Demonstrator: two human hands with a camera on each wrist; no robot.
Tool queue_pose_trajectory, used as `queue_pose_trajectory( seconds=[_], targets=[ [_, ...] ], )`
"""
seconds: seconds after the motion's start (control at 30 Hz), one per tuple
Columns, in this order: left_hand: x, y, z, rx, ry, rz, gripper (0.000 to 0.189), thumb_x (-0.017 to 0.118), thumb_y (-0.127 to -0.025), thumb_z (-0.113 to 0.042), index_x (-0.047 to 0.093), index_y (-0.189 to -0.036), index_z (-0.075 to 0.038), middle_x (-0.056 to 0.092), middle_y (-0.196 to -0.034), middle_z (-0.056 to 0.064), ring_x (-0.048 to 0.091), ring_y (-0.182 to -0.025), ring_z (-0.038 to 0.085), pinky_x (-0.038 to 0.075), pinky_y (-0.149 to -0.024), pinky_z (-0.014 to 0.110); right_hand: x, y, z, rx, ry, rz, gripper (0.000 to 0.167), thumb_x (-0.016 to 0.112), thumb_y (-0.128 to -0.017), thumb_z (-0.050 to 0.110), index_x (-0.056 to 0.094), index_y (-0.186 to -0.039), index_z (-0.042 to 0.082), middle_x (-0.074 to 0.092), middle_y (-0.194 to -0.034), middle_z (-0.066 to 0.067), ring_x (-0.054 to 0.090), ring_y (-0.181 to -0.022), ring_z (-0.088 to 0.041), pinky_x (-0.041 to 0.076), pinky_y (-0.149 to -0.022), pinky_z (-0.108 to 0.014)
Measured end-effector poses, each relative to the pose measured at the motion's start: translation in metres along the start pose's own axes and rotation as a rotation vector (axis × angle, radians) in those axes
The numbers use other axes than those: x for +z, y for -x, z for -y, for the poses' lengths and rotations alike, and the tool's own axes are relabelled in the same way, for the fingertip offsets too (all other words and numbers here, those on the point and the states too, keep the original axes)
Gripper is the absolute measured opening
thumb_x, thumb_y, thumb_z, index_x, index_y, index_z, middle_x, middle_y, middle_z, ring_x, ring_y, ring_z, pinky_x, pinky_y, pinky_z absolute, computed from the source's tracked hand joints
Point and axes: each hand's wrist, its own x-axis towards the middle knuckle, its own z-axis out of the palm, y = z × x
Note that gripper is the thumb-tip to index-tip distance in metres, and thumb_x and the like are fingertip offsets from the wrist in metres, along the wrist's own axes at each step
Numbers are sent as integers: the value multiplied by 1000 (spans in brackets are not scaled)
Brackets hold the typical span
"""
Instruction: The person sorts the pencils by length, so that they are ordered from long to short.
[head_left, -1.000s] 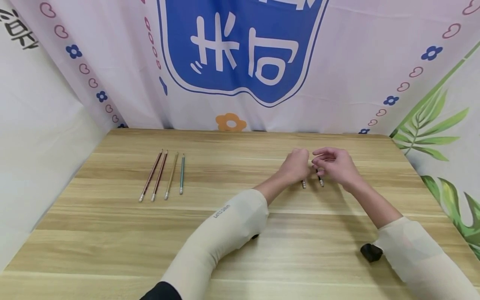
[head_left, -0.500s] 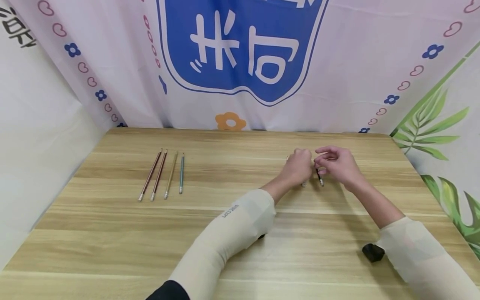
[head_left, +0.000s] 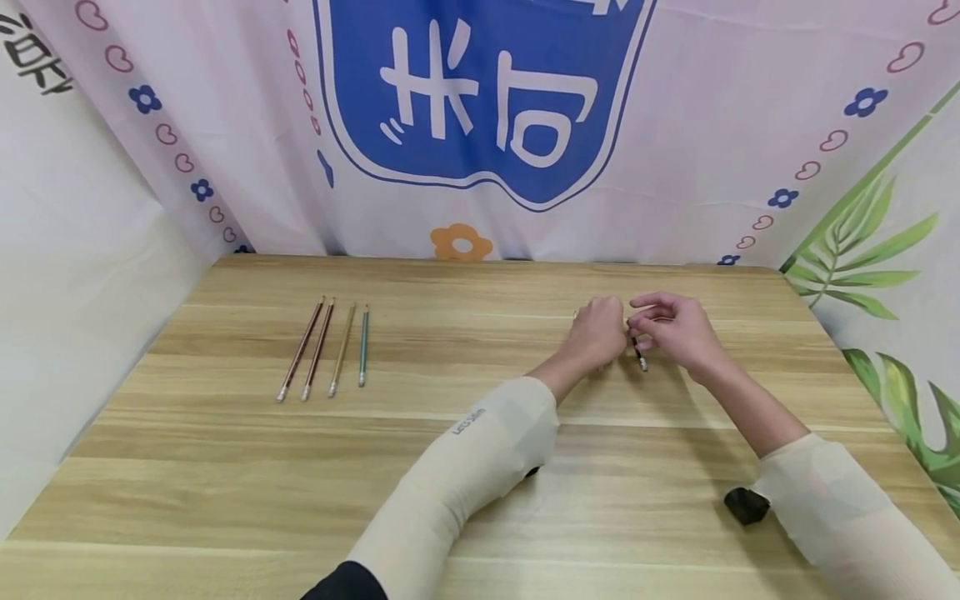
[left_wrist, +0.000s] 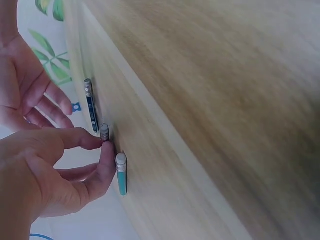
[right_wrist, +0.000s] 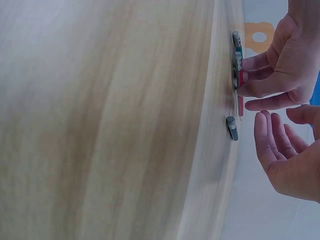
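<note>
Red eraser-tipped pencil (right_wrist: 241, 102) pinched between thumb and finger of left hand (head_left: 597, 332), at wooden tabletop (head_left: 225, 500), between teal pencil (left_wrist: 122, 182) and black pencil (left_wrist: 92, 112). Right hand (head_left: 678, 333) held near black pencil, fingers loosely bent, parted from thumb. Four more pencils (head_left: 342, 350) (two dark red) laid side by side, well apart, leftward.

Between four pencils (head_left: 342, 350) and the obstructing hands (head_left: 598, 333), the tabletop (head_left: 465, 350) offers wide passage.
</note>
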Motion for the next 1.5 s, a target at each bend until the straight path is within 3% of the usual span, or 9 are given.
queue_pose_trajectory(
  seconds=[0.27,0.47,0.63,0.8,0.93,1.03,1.13,1.2,1.5],
  targets=[
    [-4,-2,3,-89,124,34,34,72,-92,-6,49,-68,-13,49,-64,-1,50,-52,12,45,-47,20,0,1,0,52,-15,19,40,56,-103,-2,48,-139,-18,73,-98,-5,72,-83,-4,66,-76,-27],
    [-13,-2,7,-102,199,34,40,80,-87,-10,44,-69,-14,43,-65,-2,42,-54,11,38,-46,20,0,-1,-1,92,-66,47,41,54,-104,-2,44,-141,-19,73,-100,-6,73,-86,-5,66,-81,-29],
    [-21,0,9,-100,260,97,51,79,-91,-12,39,-60,-14,36,-53,-4,34,-43,8,30,-39,19,1,-3,-2,89,-67,59,42,54,-105,-2,44,-142,-19,73,-101,-6,73,-87,-6,65,-82,-30],
    [-28,3,14,-80,305,124,52,81,-91,-16,41,-58,-14,40,-48,-5,39,-39,7,35,-38,17,4,-4,0,83,-64,66,42,53,-104,-3,43,-141,-20,72,-99,-5,73,-87,-7,65,-83,-31],
    [-33,5,19,-80,319,132,32,81,-91,-13,57,-70,-9,53,-54,0,46,-41,7,40,-41,16,7,-4,1,78,-86,77,43,53,-104,-4,42,-141,-22,73,-100,-7,73,-86,-7,65,-84,-32],
    [-35,5,23,-76,321,131,10,78,-92,-8,71,-93,-1,69,-74,7,52,-46,8,45,-43,15,9,-5,2,73,-96,86,43,53,-103,-5,42,-141,-22,72,-104,-13,73,-87,-7,65,-85,-33],
    [-39,5,28,-80,340,132,24,72,-93,0,71,-117,4,74,-98,15,56,-50,9,50,-45,15,12,-6,3,74,-92,93,43,53,-104,-4,43,-142,-21,71,-110,-20,74,-88,-8,65,-85,-33],
    [-40,4,31,-92,360,131,32,70,-92,4,69,-124,5,72,-107,17,57,-51,8,55,-48,17,14,-7,3,77,-92,96,43,53,-104,-4,43,-142,-20,69,-114,-24,74,-89,-9,65,-86,-33],
    [-50,7,47,-120,455,136,35,68,-93,9,66,-127,6,70,-95,19,62,-54,14,67,-68,34,23,-9,7,107,-87,103,43,53,-105,-2,43,-144,-19,64,-124,-33,73,-89,-10,65,-86,-32]
  ],
)
